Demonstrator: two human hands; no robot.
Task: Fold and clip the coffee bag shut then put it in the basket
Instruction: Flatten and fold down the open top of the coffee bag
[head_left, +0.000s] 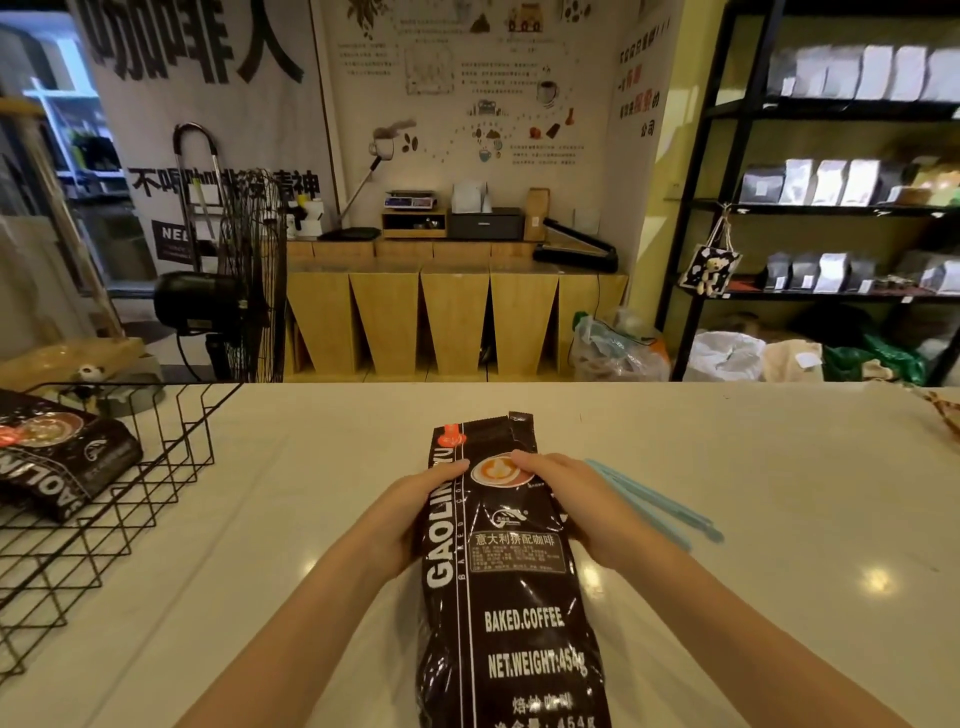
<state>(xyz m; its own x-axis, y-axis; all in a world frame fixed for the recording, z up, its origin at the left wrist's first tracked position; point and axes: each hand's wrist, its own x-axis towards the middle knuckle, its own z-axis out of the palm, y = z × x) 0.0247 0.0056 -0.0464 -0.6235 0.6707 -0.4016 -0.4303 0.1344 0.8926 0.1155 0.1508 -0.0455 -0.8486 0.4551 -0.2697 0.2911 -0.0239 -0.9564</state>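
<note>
On white counter (727, 467), both hands gripping coffee bag (511, 597), clip (660, 506) beside

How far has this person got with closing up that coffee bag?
Barely started. Nothing looks done: the coffee bag lies flat on the counter with its top unfolded. In hand: the left hand and right hand grip its sides. Left: folding, fitting the blue clip lying to its right, then moving it to the wire basket.

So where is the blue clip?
The blue clip lies on the white counter, just right of the right hand holding the coffee bag.
</note>
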